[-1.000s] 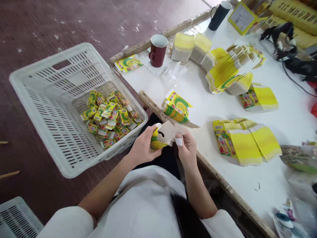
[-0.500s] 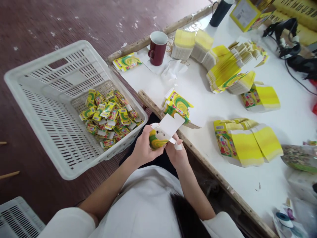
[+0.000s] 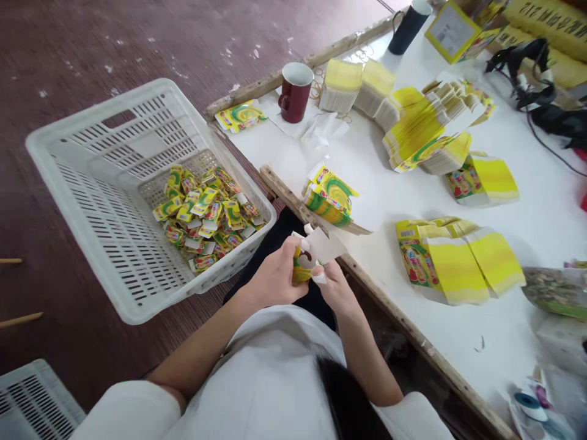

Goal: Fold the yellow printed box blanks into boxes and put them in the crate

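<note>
Between my hands, above my lap, is a small yellow and green carton [image 3: 301,273] with its white end flaps standing out. My left hand [image 3: 277,274] wraps round the carton's left side. On the right side my right hand [image 3: 336,283] grips it, the thumb by a small white side flap. The large white flap points up and to the right. What lies inside the carton is too small to make out. Just beyond my hands, a stack of flat cartons [image 3: 330,195] rests at the table's edge.
A white plastic basket [image 3: 110,244] holding several filled-out small cartons [image 3: 206,208] stands at my left. On the white table [image 3: 367,256] are a maroon mug [image 3: 295,98], a dark mug [image 3: 407,29], yellow carton stacks [image 3: 463,260] and a black cable [image 3: 557,146]. A wooden strip [image 3: 389,302] edges the table.
Both hands have moved slightly lower and to the right with the carton. Its big white flap is tilted further down, and my right thumb has shifted on the side flap.
</note>
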Motion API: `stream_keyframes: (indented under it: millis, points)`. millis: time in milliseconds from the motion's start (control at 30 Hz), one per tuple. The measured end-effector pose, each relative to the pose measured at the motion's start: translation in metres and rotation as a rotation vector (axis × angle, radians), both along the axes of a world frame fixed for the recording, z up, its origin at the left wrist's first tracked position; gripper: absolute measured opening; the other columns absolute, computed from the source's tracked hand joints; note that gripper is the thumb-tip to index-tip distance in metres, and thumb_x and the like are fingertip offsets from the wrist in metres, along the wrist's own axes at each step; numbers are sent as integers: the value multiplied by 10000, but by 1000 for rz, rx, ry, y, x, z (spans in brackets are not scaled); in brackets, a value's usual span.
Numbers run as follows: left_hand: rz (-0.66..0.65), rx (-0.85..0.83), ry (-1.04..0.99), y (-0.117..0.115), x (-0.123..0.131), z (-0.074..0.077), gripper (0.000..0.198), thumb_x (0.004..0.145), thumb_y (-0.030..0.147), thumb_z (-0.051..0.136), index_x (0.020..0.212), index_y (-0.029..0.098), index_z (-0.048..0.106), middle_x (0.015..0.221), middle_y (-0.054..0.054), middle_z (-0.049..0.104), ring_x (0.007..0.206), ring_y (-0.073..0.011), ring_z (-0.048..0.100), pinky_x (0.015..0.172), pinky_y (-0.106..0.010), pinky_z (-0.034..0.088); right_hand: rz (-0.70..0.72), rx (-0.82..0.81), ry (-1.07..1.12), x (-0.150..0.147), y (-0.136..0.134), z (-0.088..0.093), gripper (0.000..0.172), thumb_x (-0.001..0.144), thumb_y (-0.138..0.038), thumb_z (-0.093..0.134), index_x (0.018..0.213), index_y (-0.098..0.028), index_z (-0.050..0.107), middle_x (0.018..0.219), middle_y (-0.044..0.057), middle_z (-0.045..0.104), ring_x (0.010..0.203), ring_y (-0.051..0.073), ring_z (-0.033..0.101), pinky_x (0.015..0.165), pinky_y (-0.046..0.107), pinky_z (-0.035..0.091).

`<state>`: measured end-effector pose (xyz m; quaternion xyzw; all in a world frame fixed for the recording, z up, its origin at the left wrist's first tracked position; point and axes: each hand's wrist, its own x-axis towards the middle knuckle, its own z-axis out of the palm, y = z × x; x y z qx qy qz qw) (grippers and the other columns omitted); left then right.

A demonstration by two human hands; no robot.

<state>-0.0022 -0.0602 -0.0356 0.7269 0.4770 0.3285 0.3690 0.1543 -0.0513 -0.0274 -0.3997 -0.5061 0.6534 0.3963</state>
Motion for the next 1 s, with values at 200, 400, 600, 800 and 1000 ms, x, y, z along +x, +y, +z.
stream_keyframes:
  millis: [200,400,600,800,1000]
  points:
    - [91,-46,33,-1,7,-11,891,703,204,720,1415,238,186,1256,-152,512,1057,-297,648,864,-461,563,-114,168,-366,-1,-6,-4,570,1001,-428,513,1532,-229,449,1485,109,581,1376,256,543,1157,420,440]
    - [197,98,171,-5,-2,-14,591,790,225,717,1305,223,427,1201,-115,554,1136,-304,612,940,-477,547,-220,252,-371,2,0,-18,629,1005,-477,502,1559,-201,386,1424,143,628,1238,272,648,1062,438,524]
    - [152,170,106,5,-13,-4,544,737,167,712,1253,202,542,1172,-105,640,1087,-274,654,950,-430,555,-119,527,-515,10,1,-21,609,969,-325,569,1552,-263,402,1558,125,497,1432,287,492,1160,474,446]
    - [147,209,123,11,-21,0,570,760,266,776,1281,193,554,1176,-122,707,1076,-287,691,948,-430,565,11,497,-594,21,12,-22,477,919,-309,626,1395,-308,599,1534,114,519,1405,322,519,1104,500,491]
    - [129,202,113,11,-24,9,663,773,313,803,1358,189,516,1214,-136,715,1097,-290,696,951,-424,558,76,588,-545,21,15,-20,502,959,-271,559,1459,-278,517,1626,149,365,1457,314,451,1113,497,470]
